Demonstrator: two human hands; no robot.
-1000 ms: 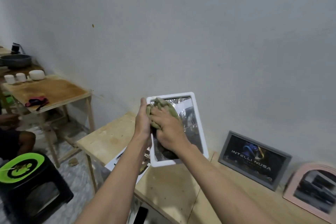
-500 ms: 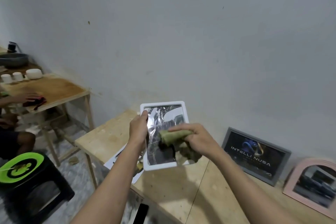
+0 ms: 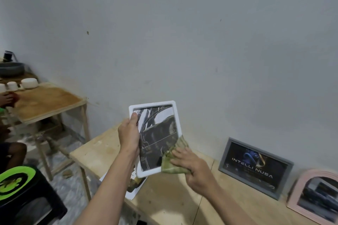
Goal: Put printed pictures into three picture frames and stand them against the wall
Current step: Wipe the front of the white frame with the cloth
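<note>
My left hand (image 3: pixel 129 133) grips the left edge of a white picture frame (image 3: pixel 175 113), held upright above the wooden table (image 3: pixel 164 199) with a dark picture inside. My right hand (image 3: pixel 194 167) holds a green cloth (image 3: pixel 173 162) against the frame's lower right corner. A grey frame (image 3: pixel 256 166) with a dark "INTELLI NUSA" picture leans against the wall at the right. Beside it a pink arched frame (image 3: pixel 314 197) with a picture also leans on the wall. A loose printed picture (image 3: pixel 135 186) lies on the table's front edge under the white frame.
A second wooden table (image 3: pixel 45 100) at the left carries white cups (image 3: pixel 27 83) and a grey bowl (image 3: pixel 11 68); another person's hand (image 3: pixel 7 98) rests there. A black stool with a green top (image 3: pixel 22 188) stands at the lower left.
My right hand has wiped the cloth down the frame's glass, from the top to the lower right corner. The frame has tilted more upright and its picture shows more clearly.
</note>
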